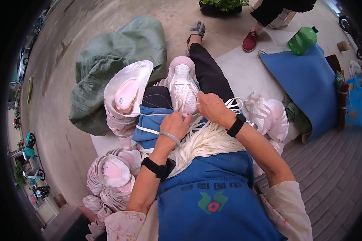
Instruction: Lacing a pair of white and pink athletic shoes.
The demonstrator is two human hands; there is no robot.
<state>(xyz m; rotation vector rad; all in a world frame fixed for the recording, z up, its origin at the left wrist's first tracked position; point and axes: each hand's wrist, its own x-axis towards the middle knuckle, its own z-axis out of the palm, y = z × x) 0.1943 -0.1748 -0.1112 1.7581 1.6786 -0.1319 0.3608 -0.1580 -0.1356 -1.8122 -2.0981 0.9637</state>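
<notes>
A pink and white shoe upper [182,78] with a mesh tongue lies over my lap, its toe pointing away from me. My left hand [176,123] is closed at its near end, pinching a white shoelace. At the upper's right edge my right hand [214,107] is also closed, with its fingertips on the lace; the exact grip is partly hidden. A thick bundle of cream shoelaces [207,140] rests across my lap on the blue apron [205,180]. Loose lace ends hang to both sides of the upper.
Stacked pink and white uppers [108,170] stand at my left, with more [269,116] at my right. Beyond the left stack lies a green sack [120,56]. A green bottle [303,41] stands on a blue sheet [297,80]. Another person's red shoe [250,41] shows ahead.
</notes>
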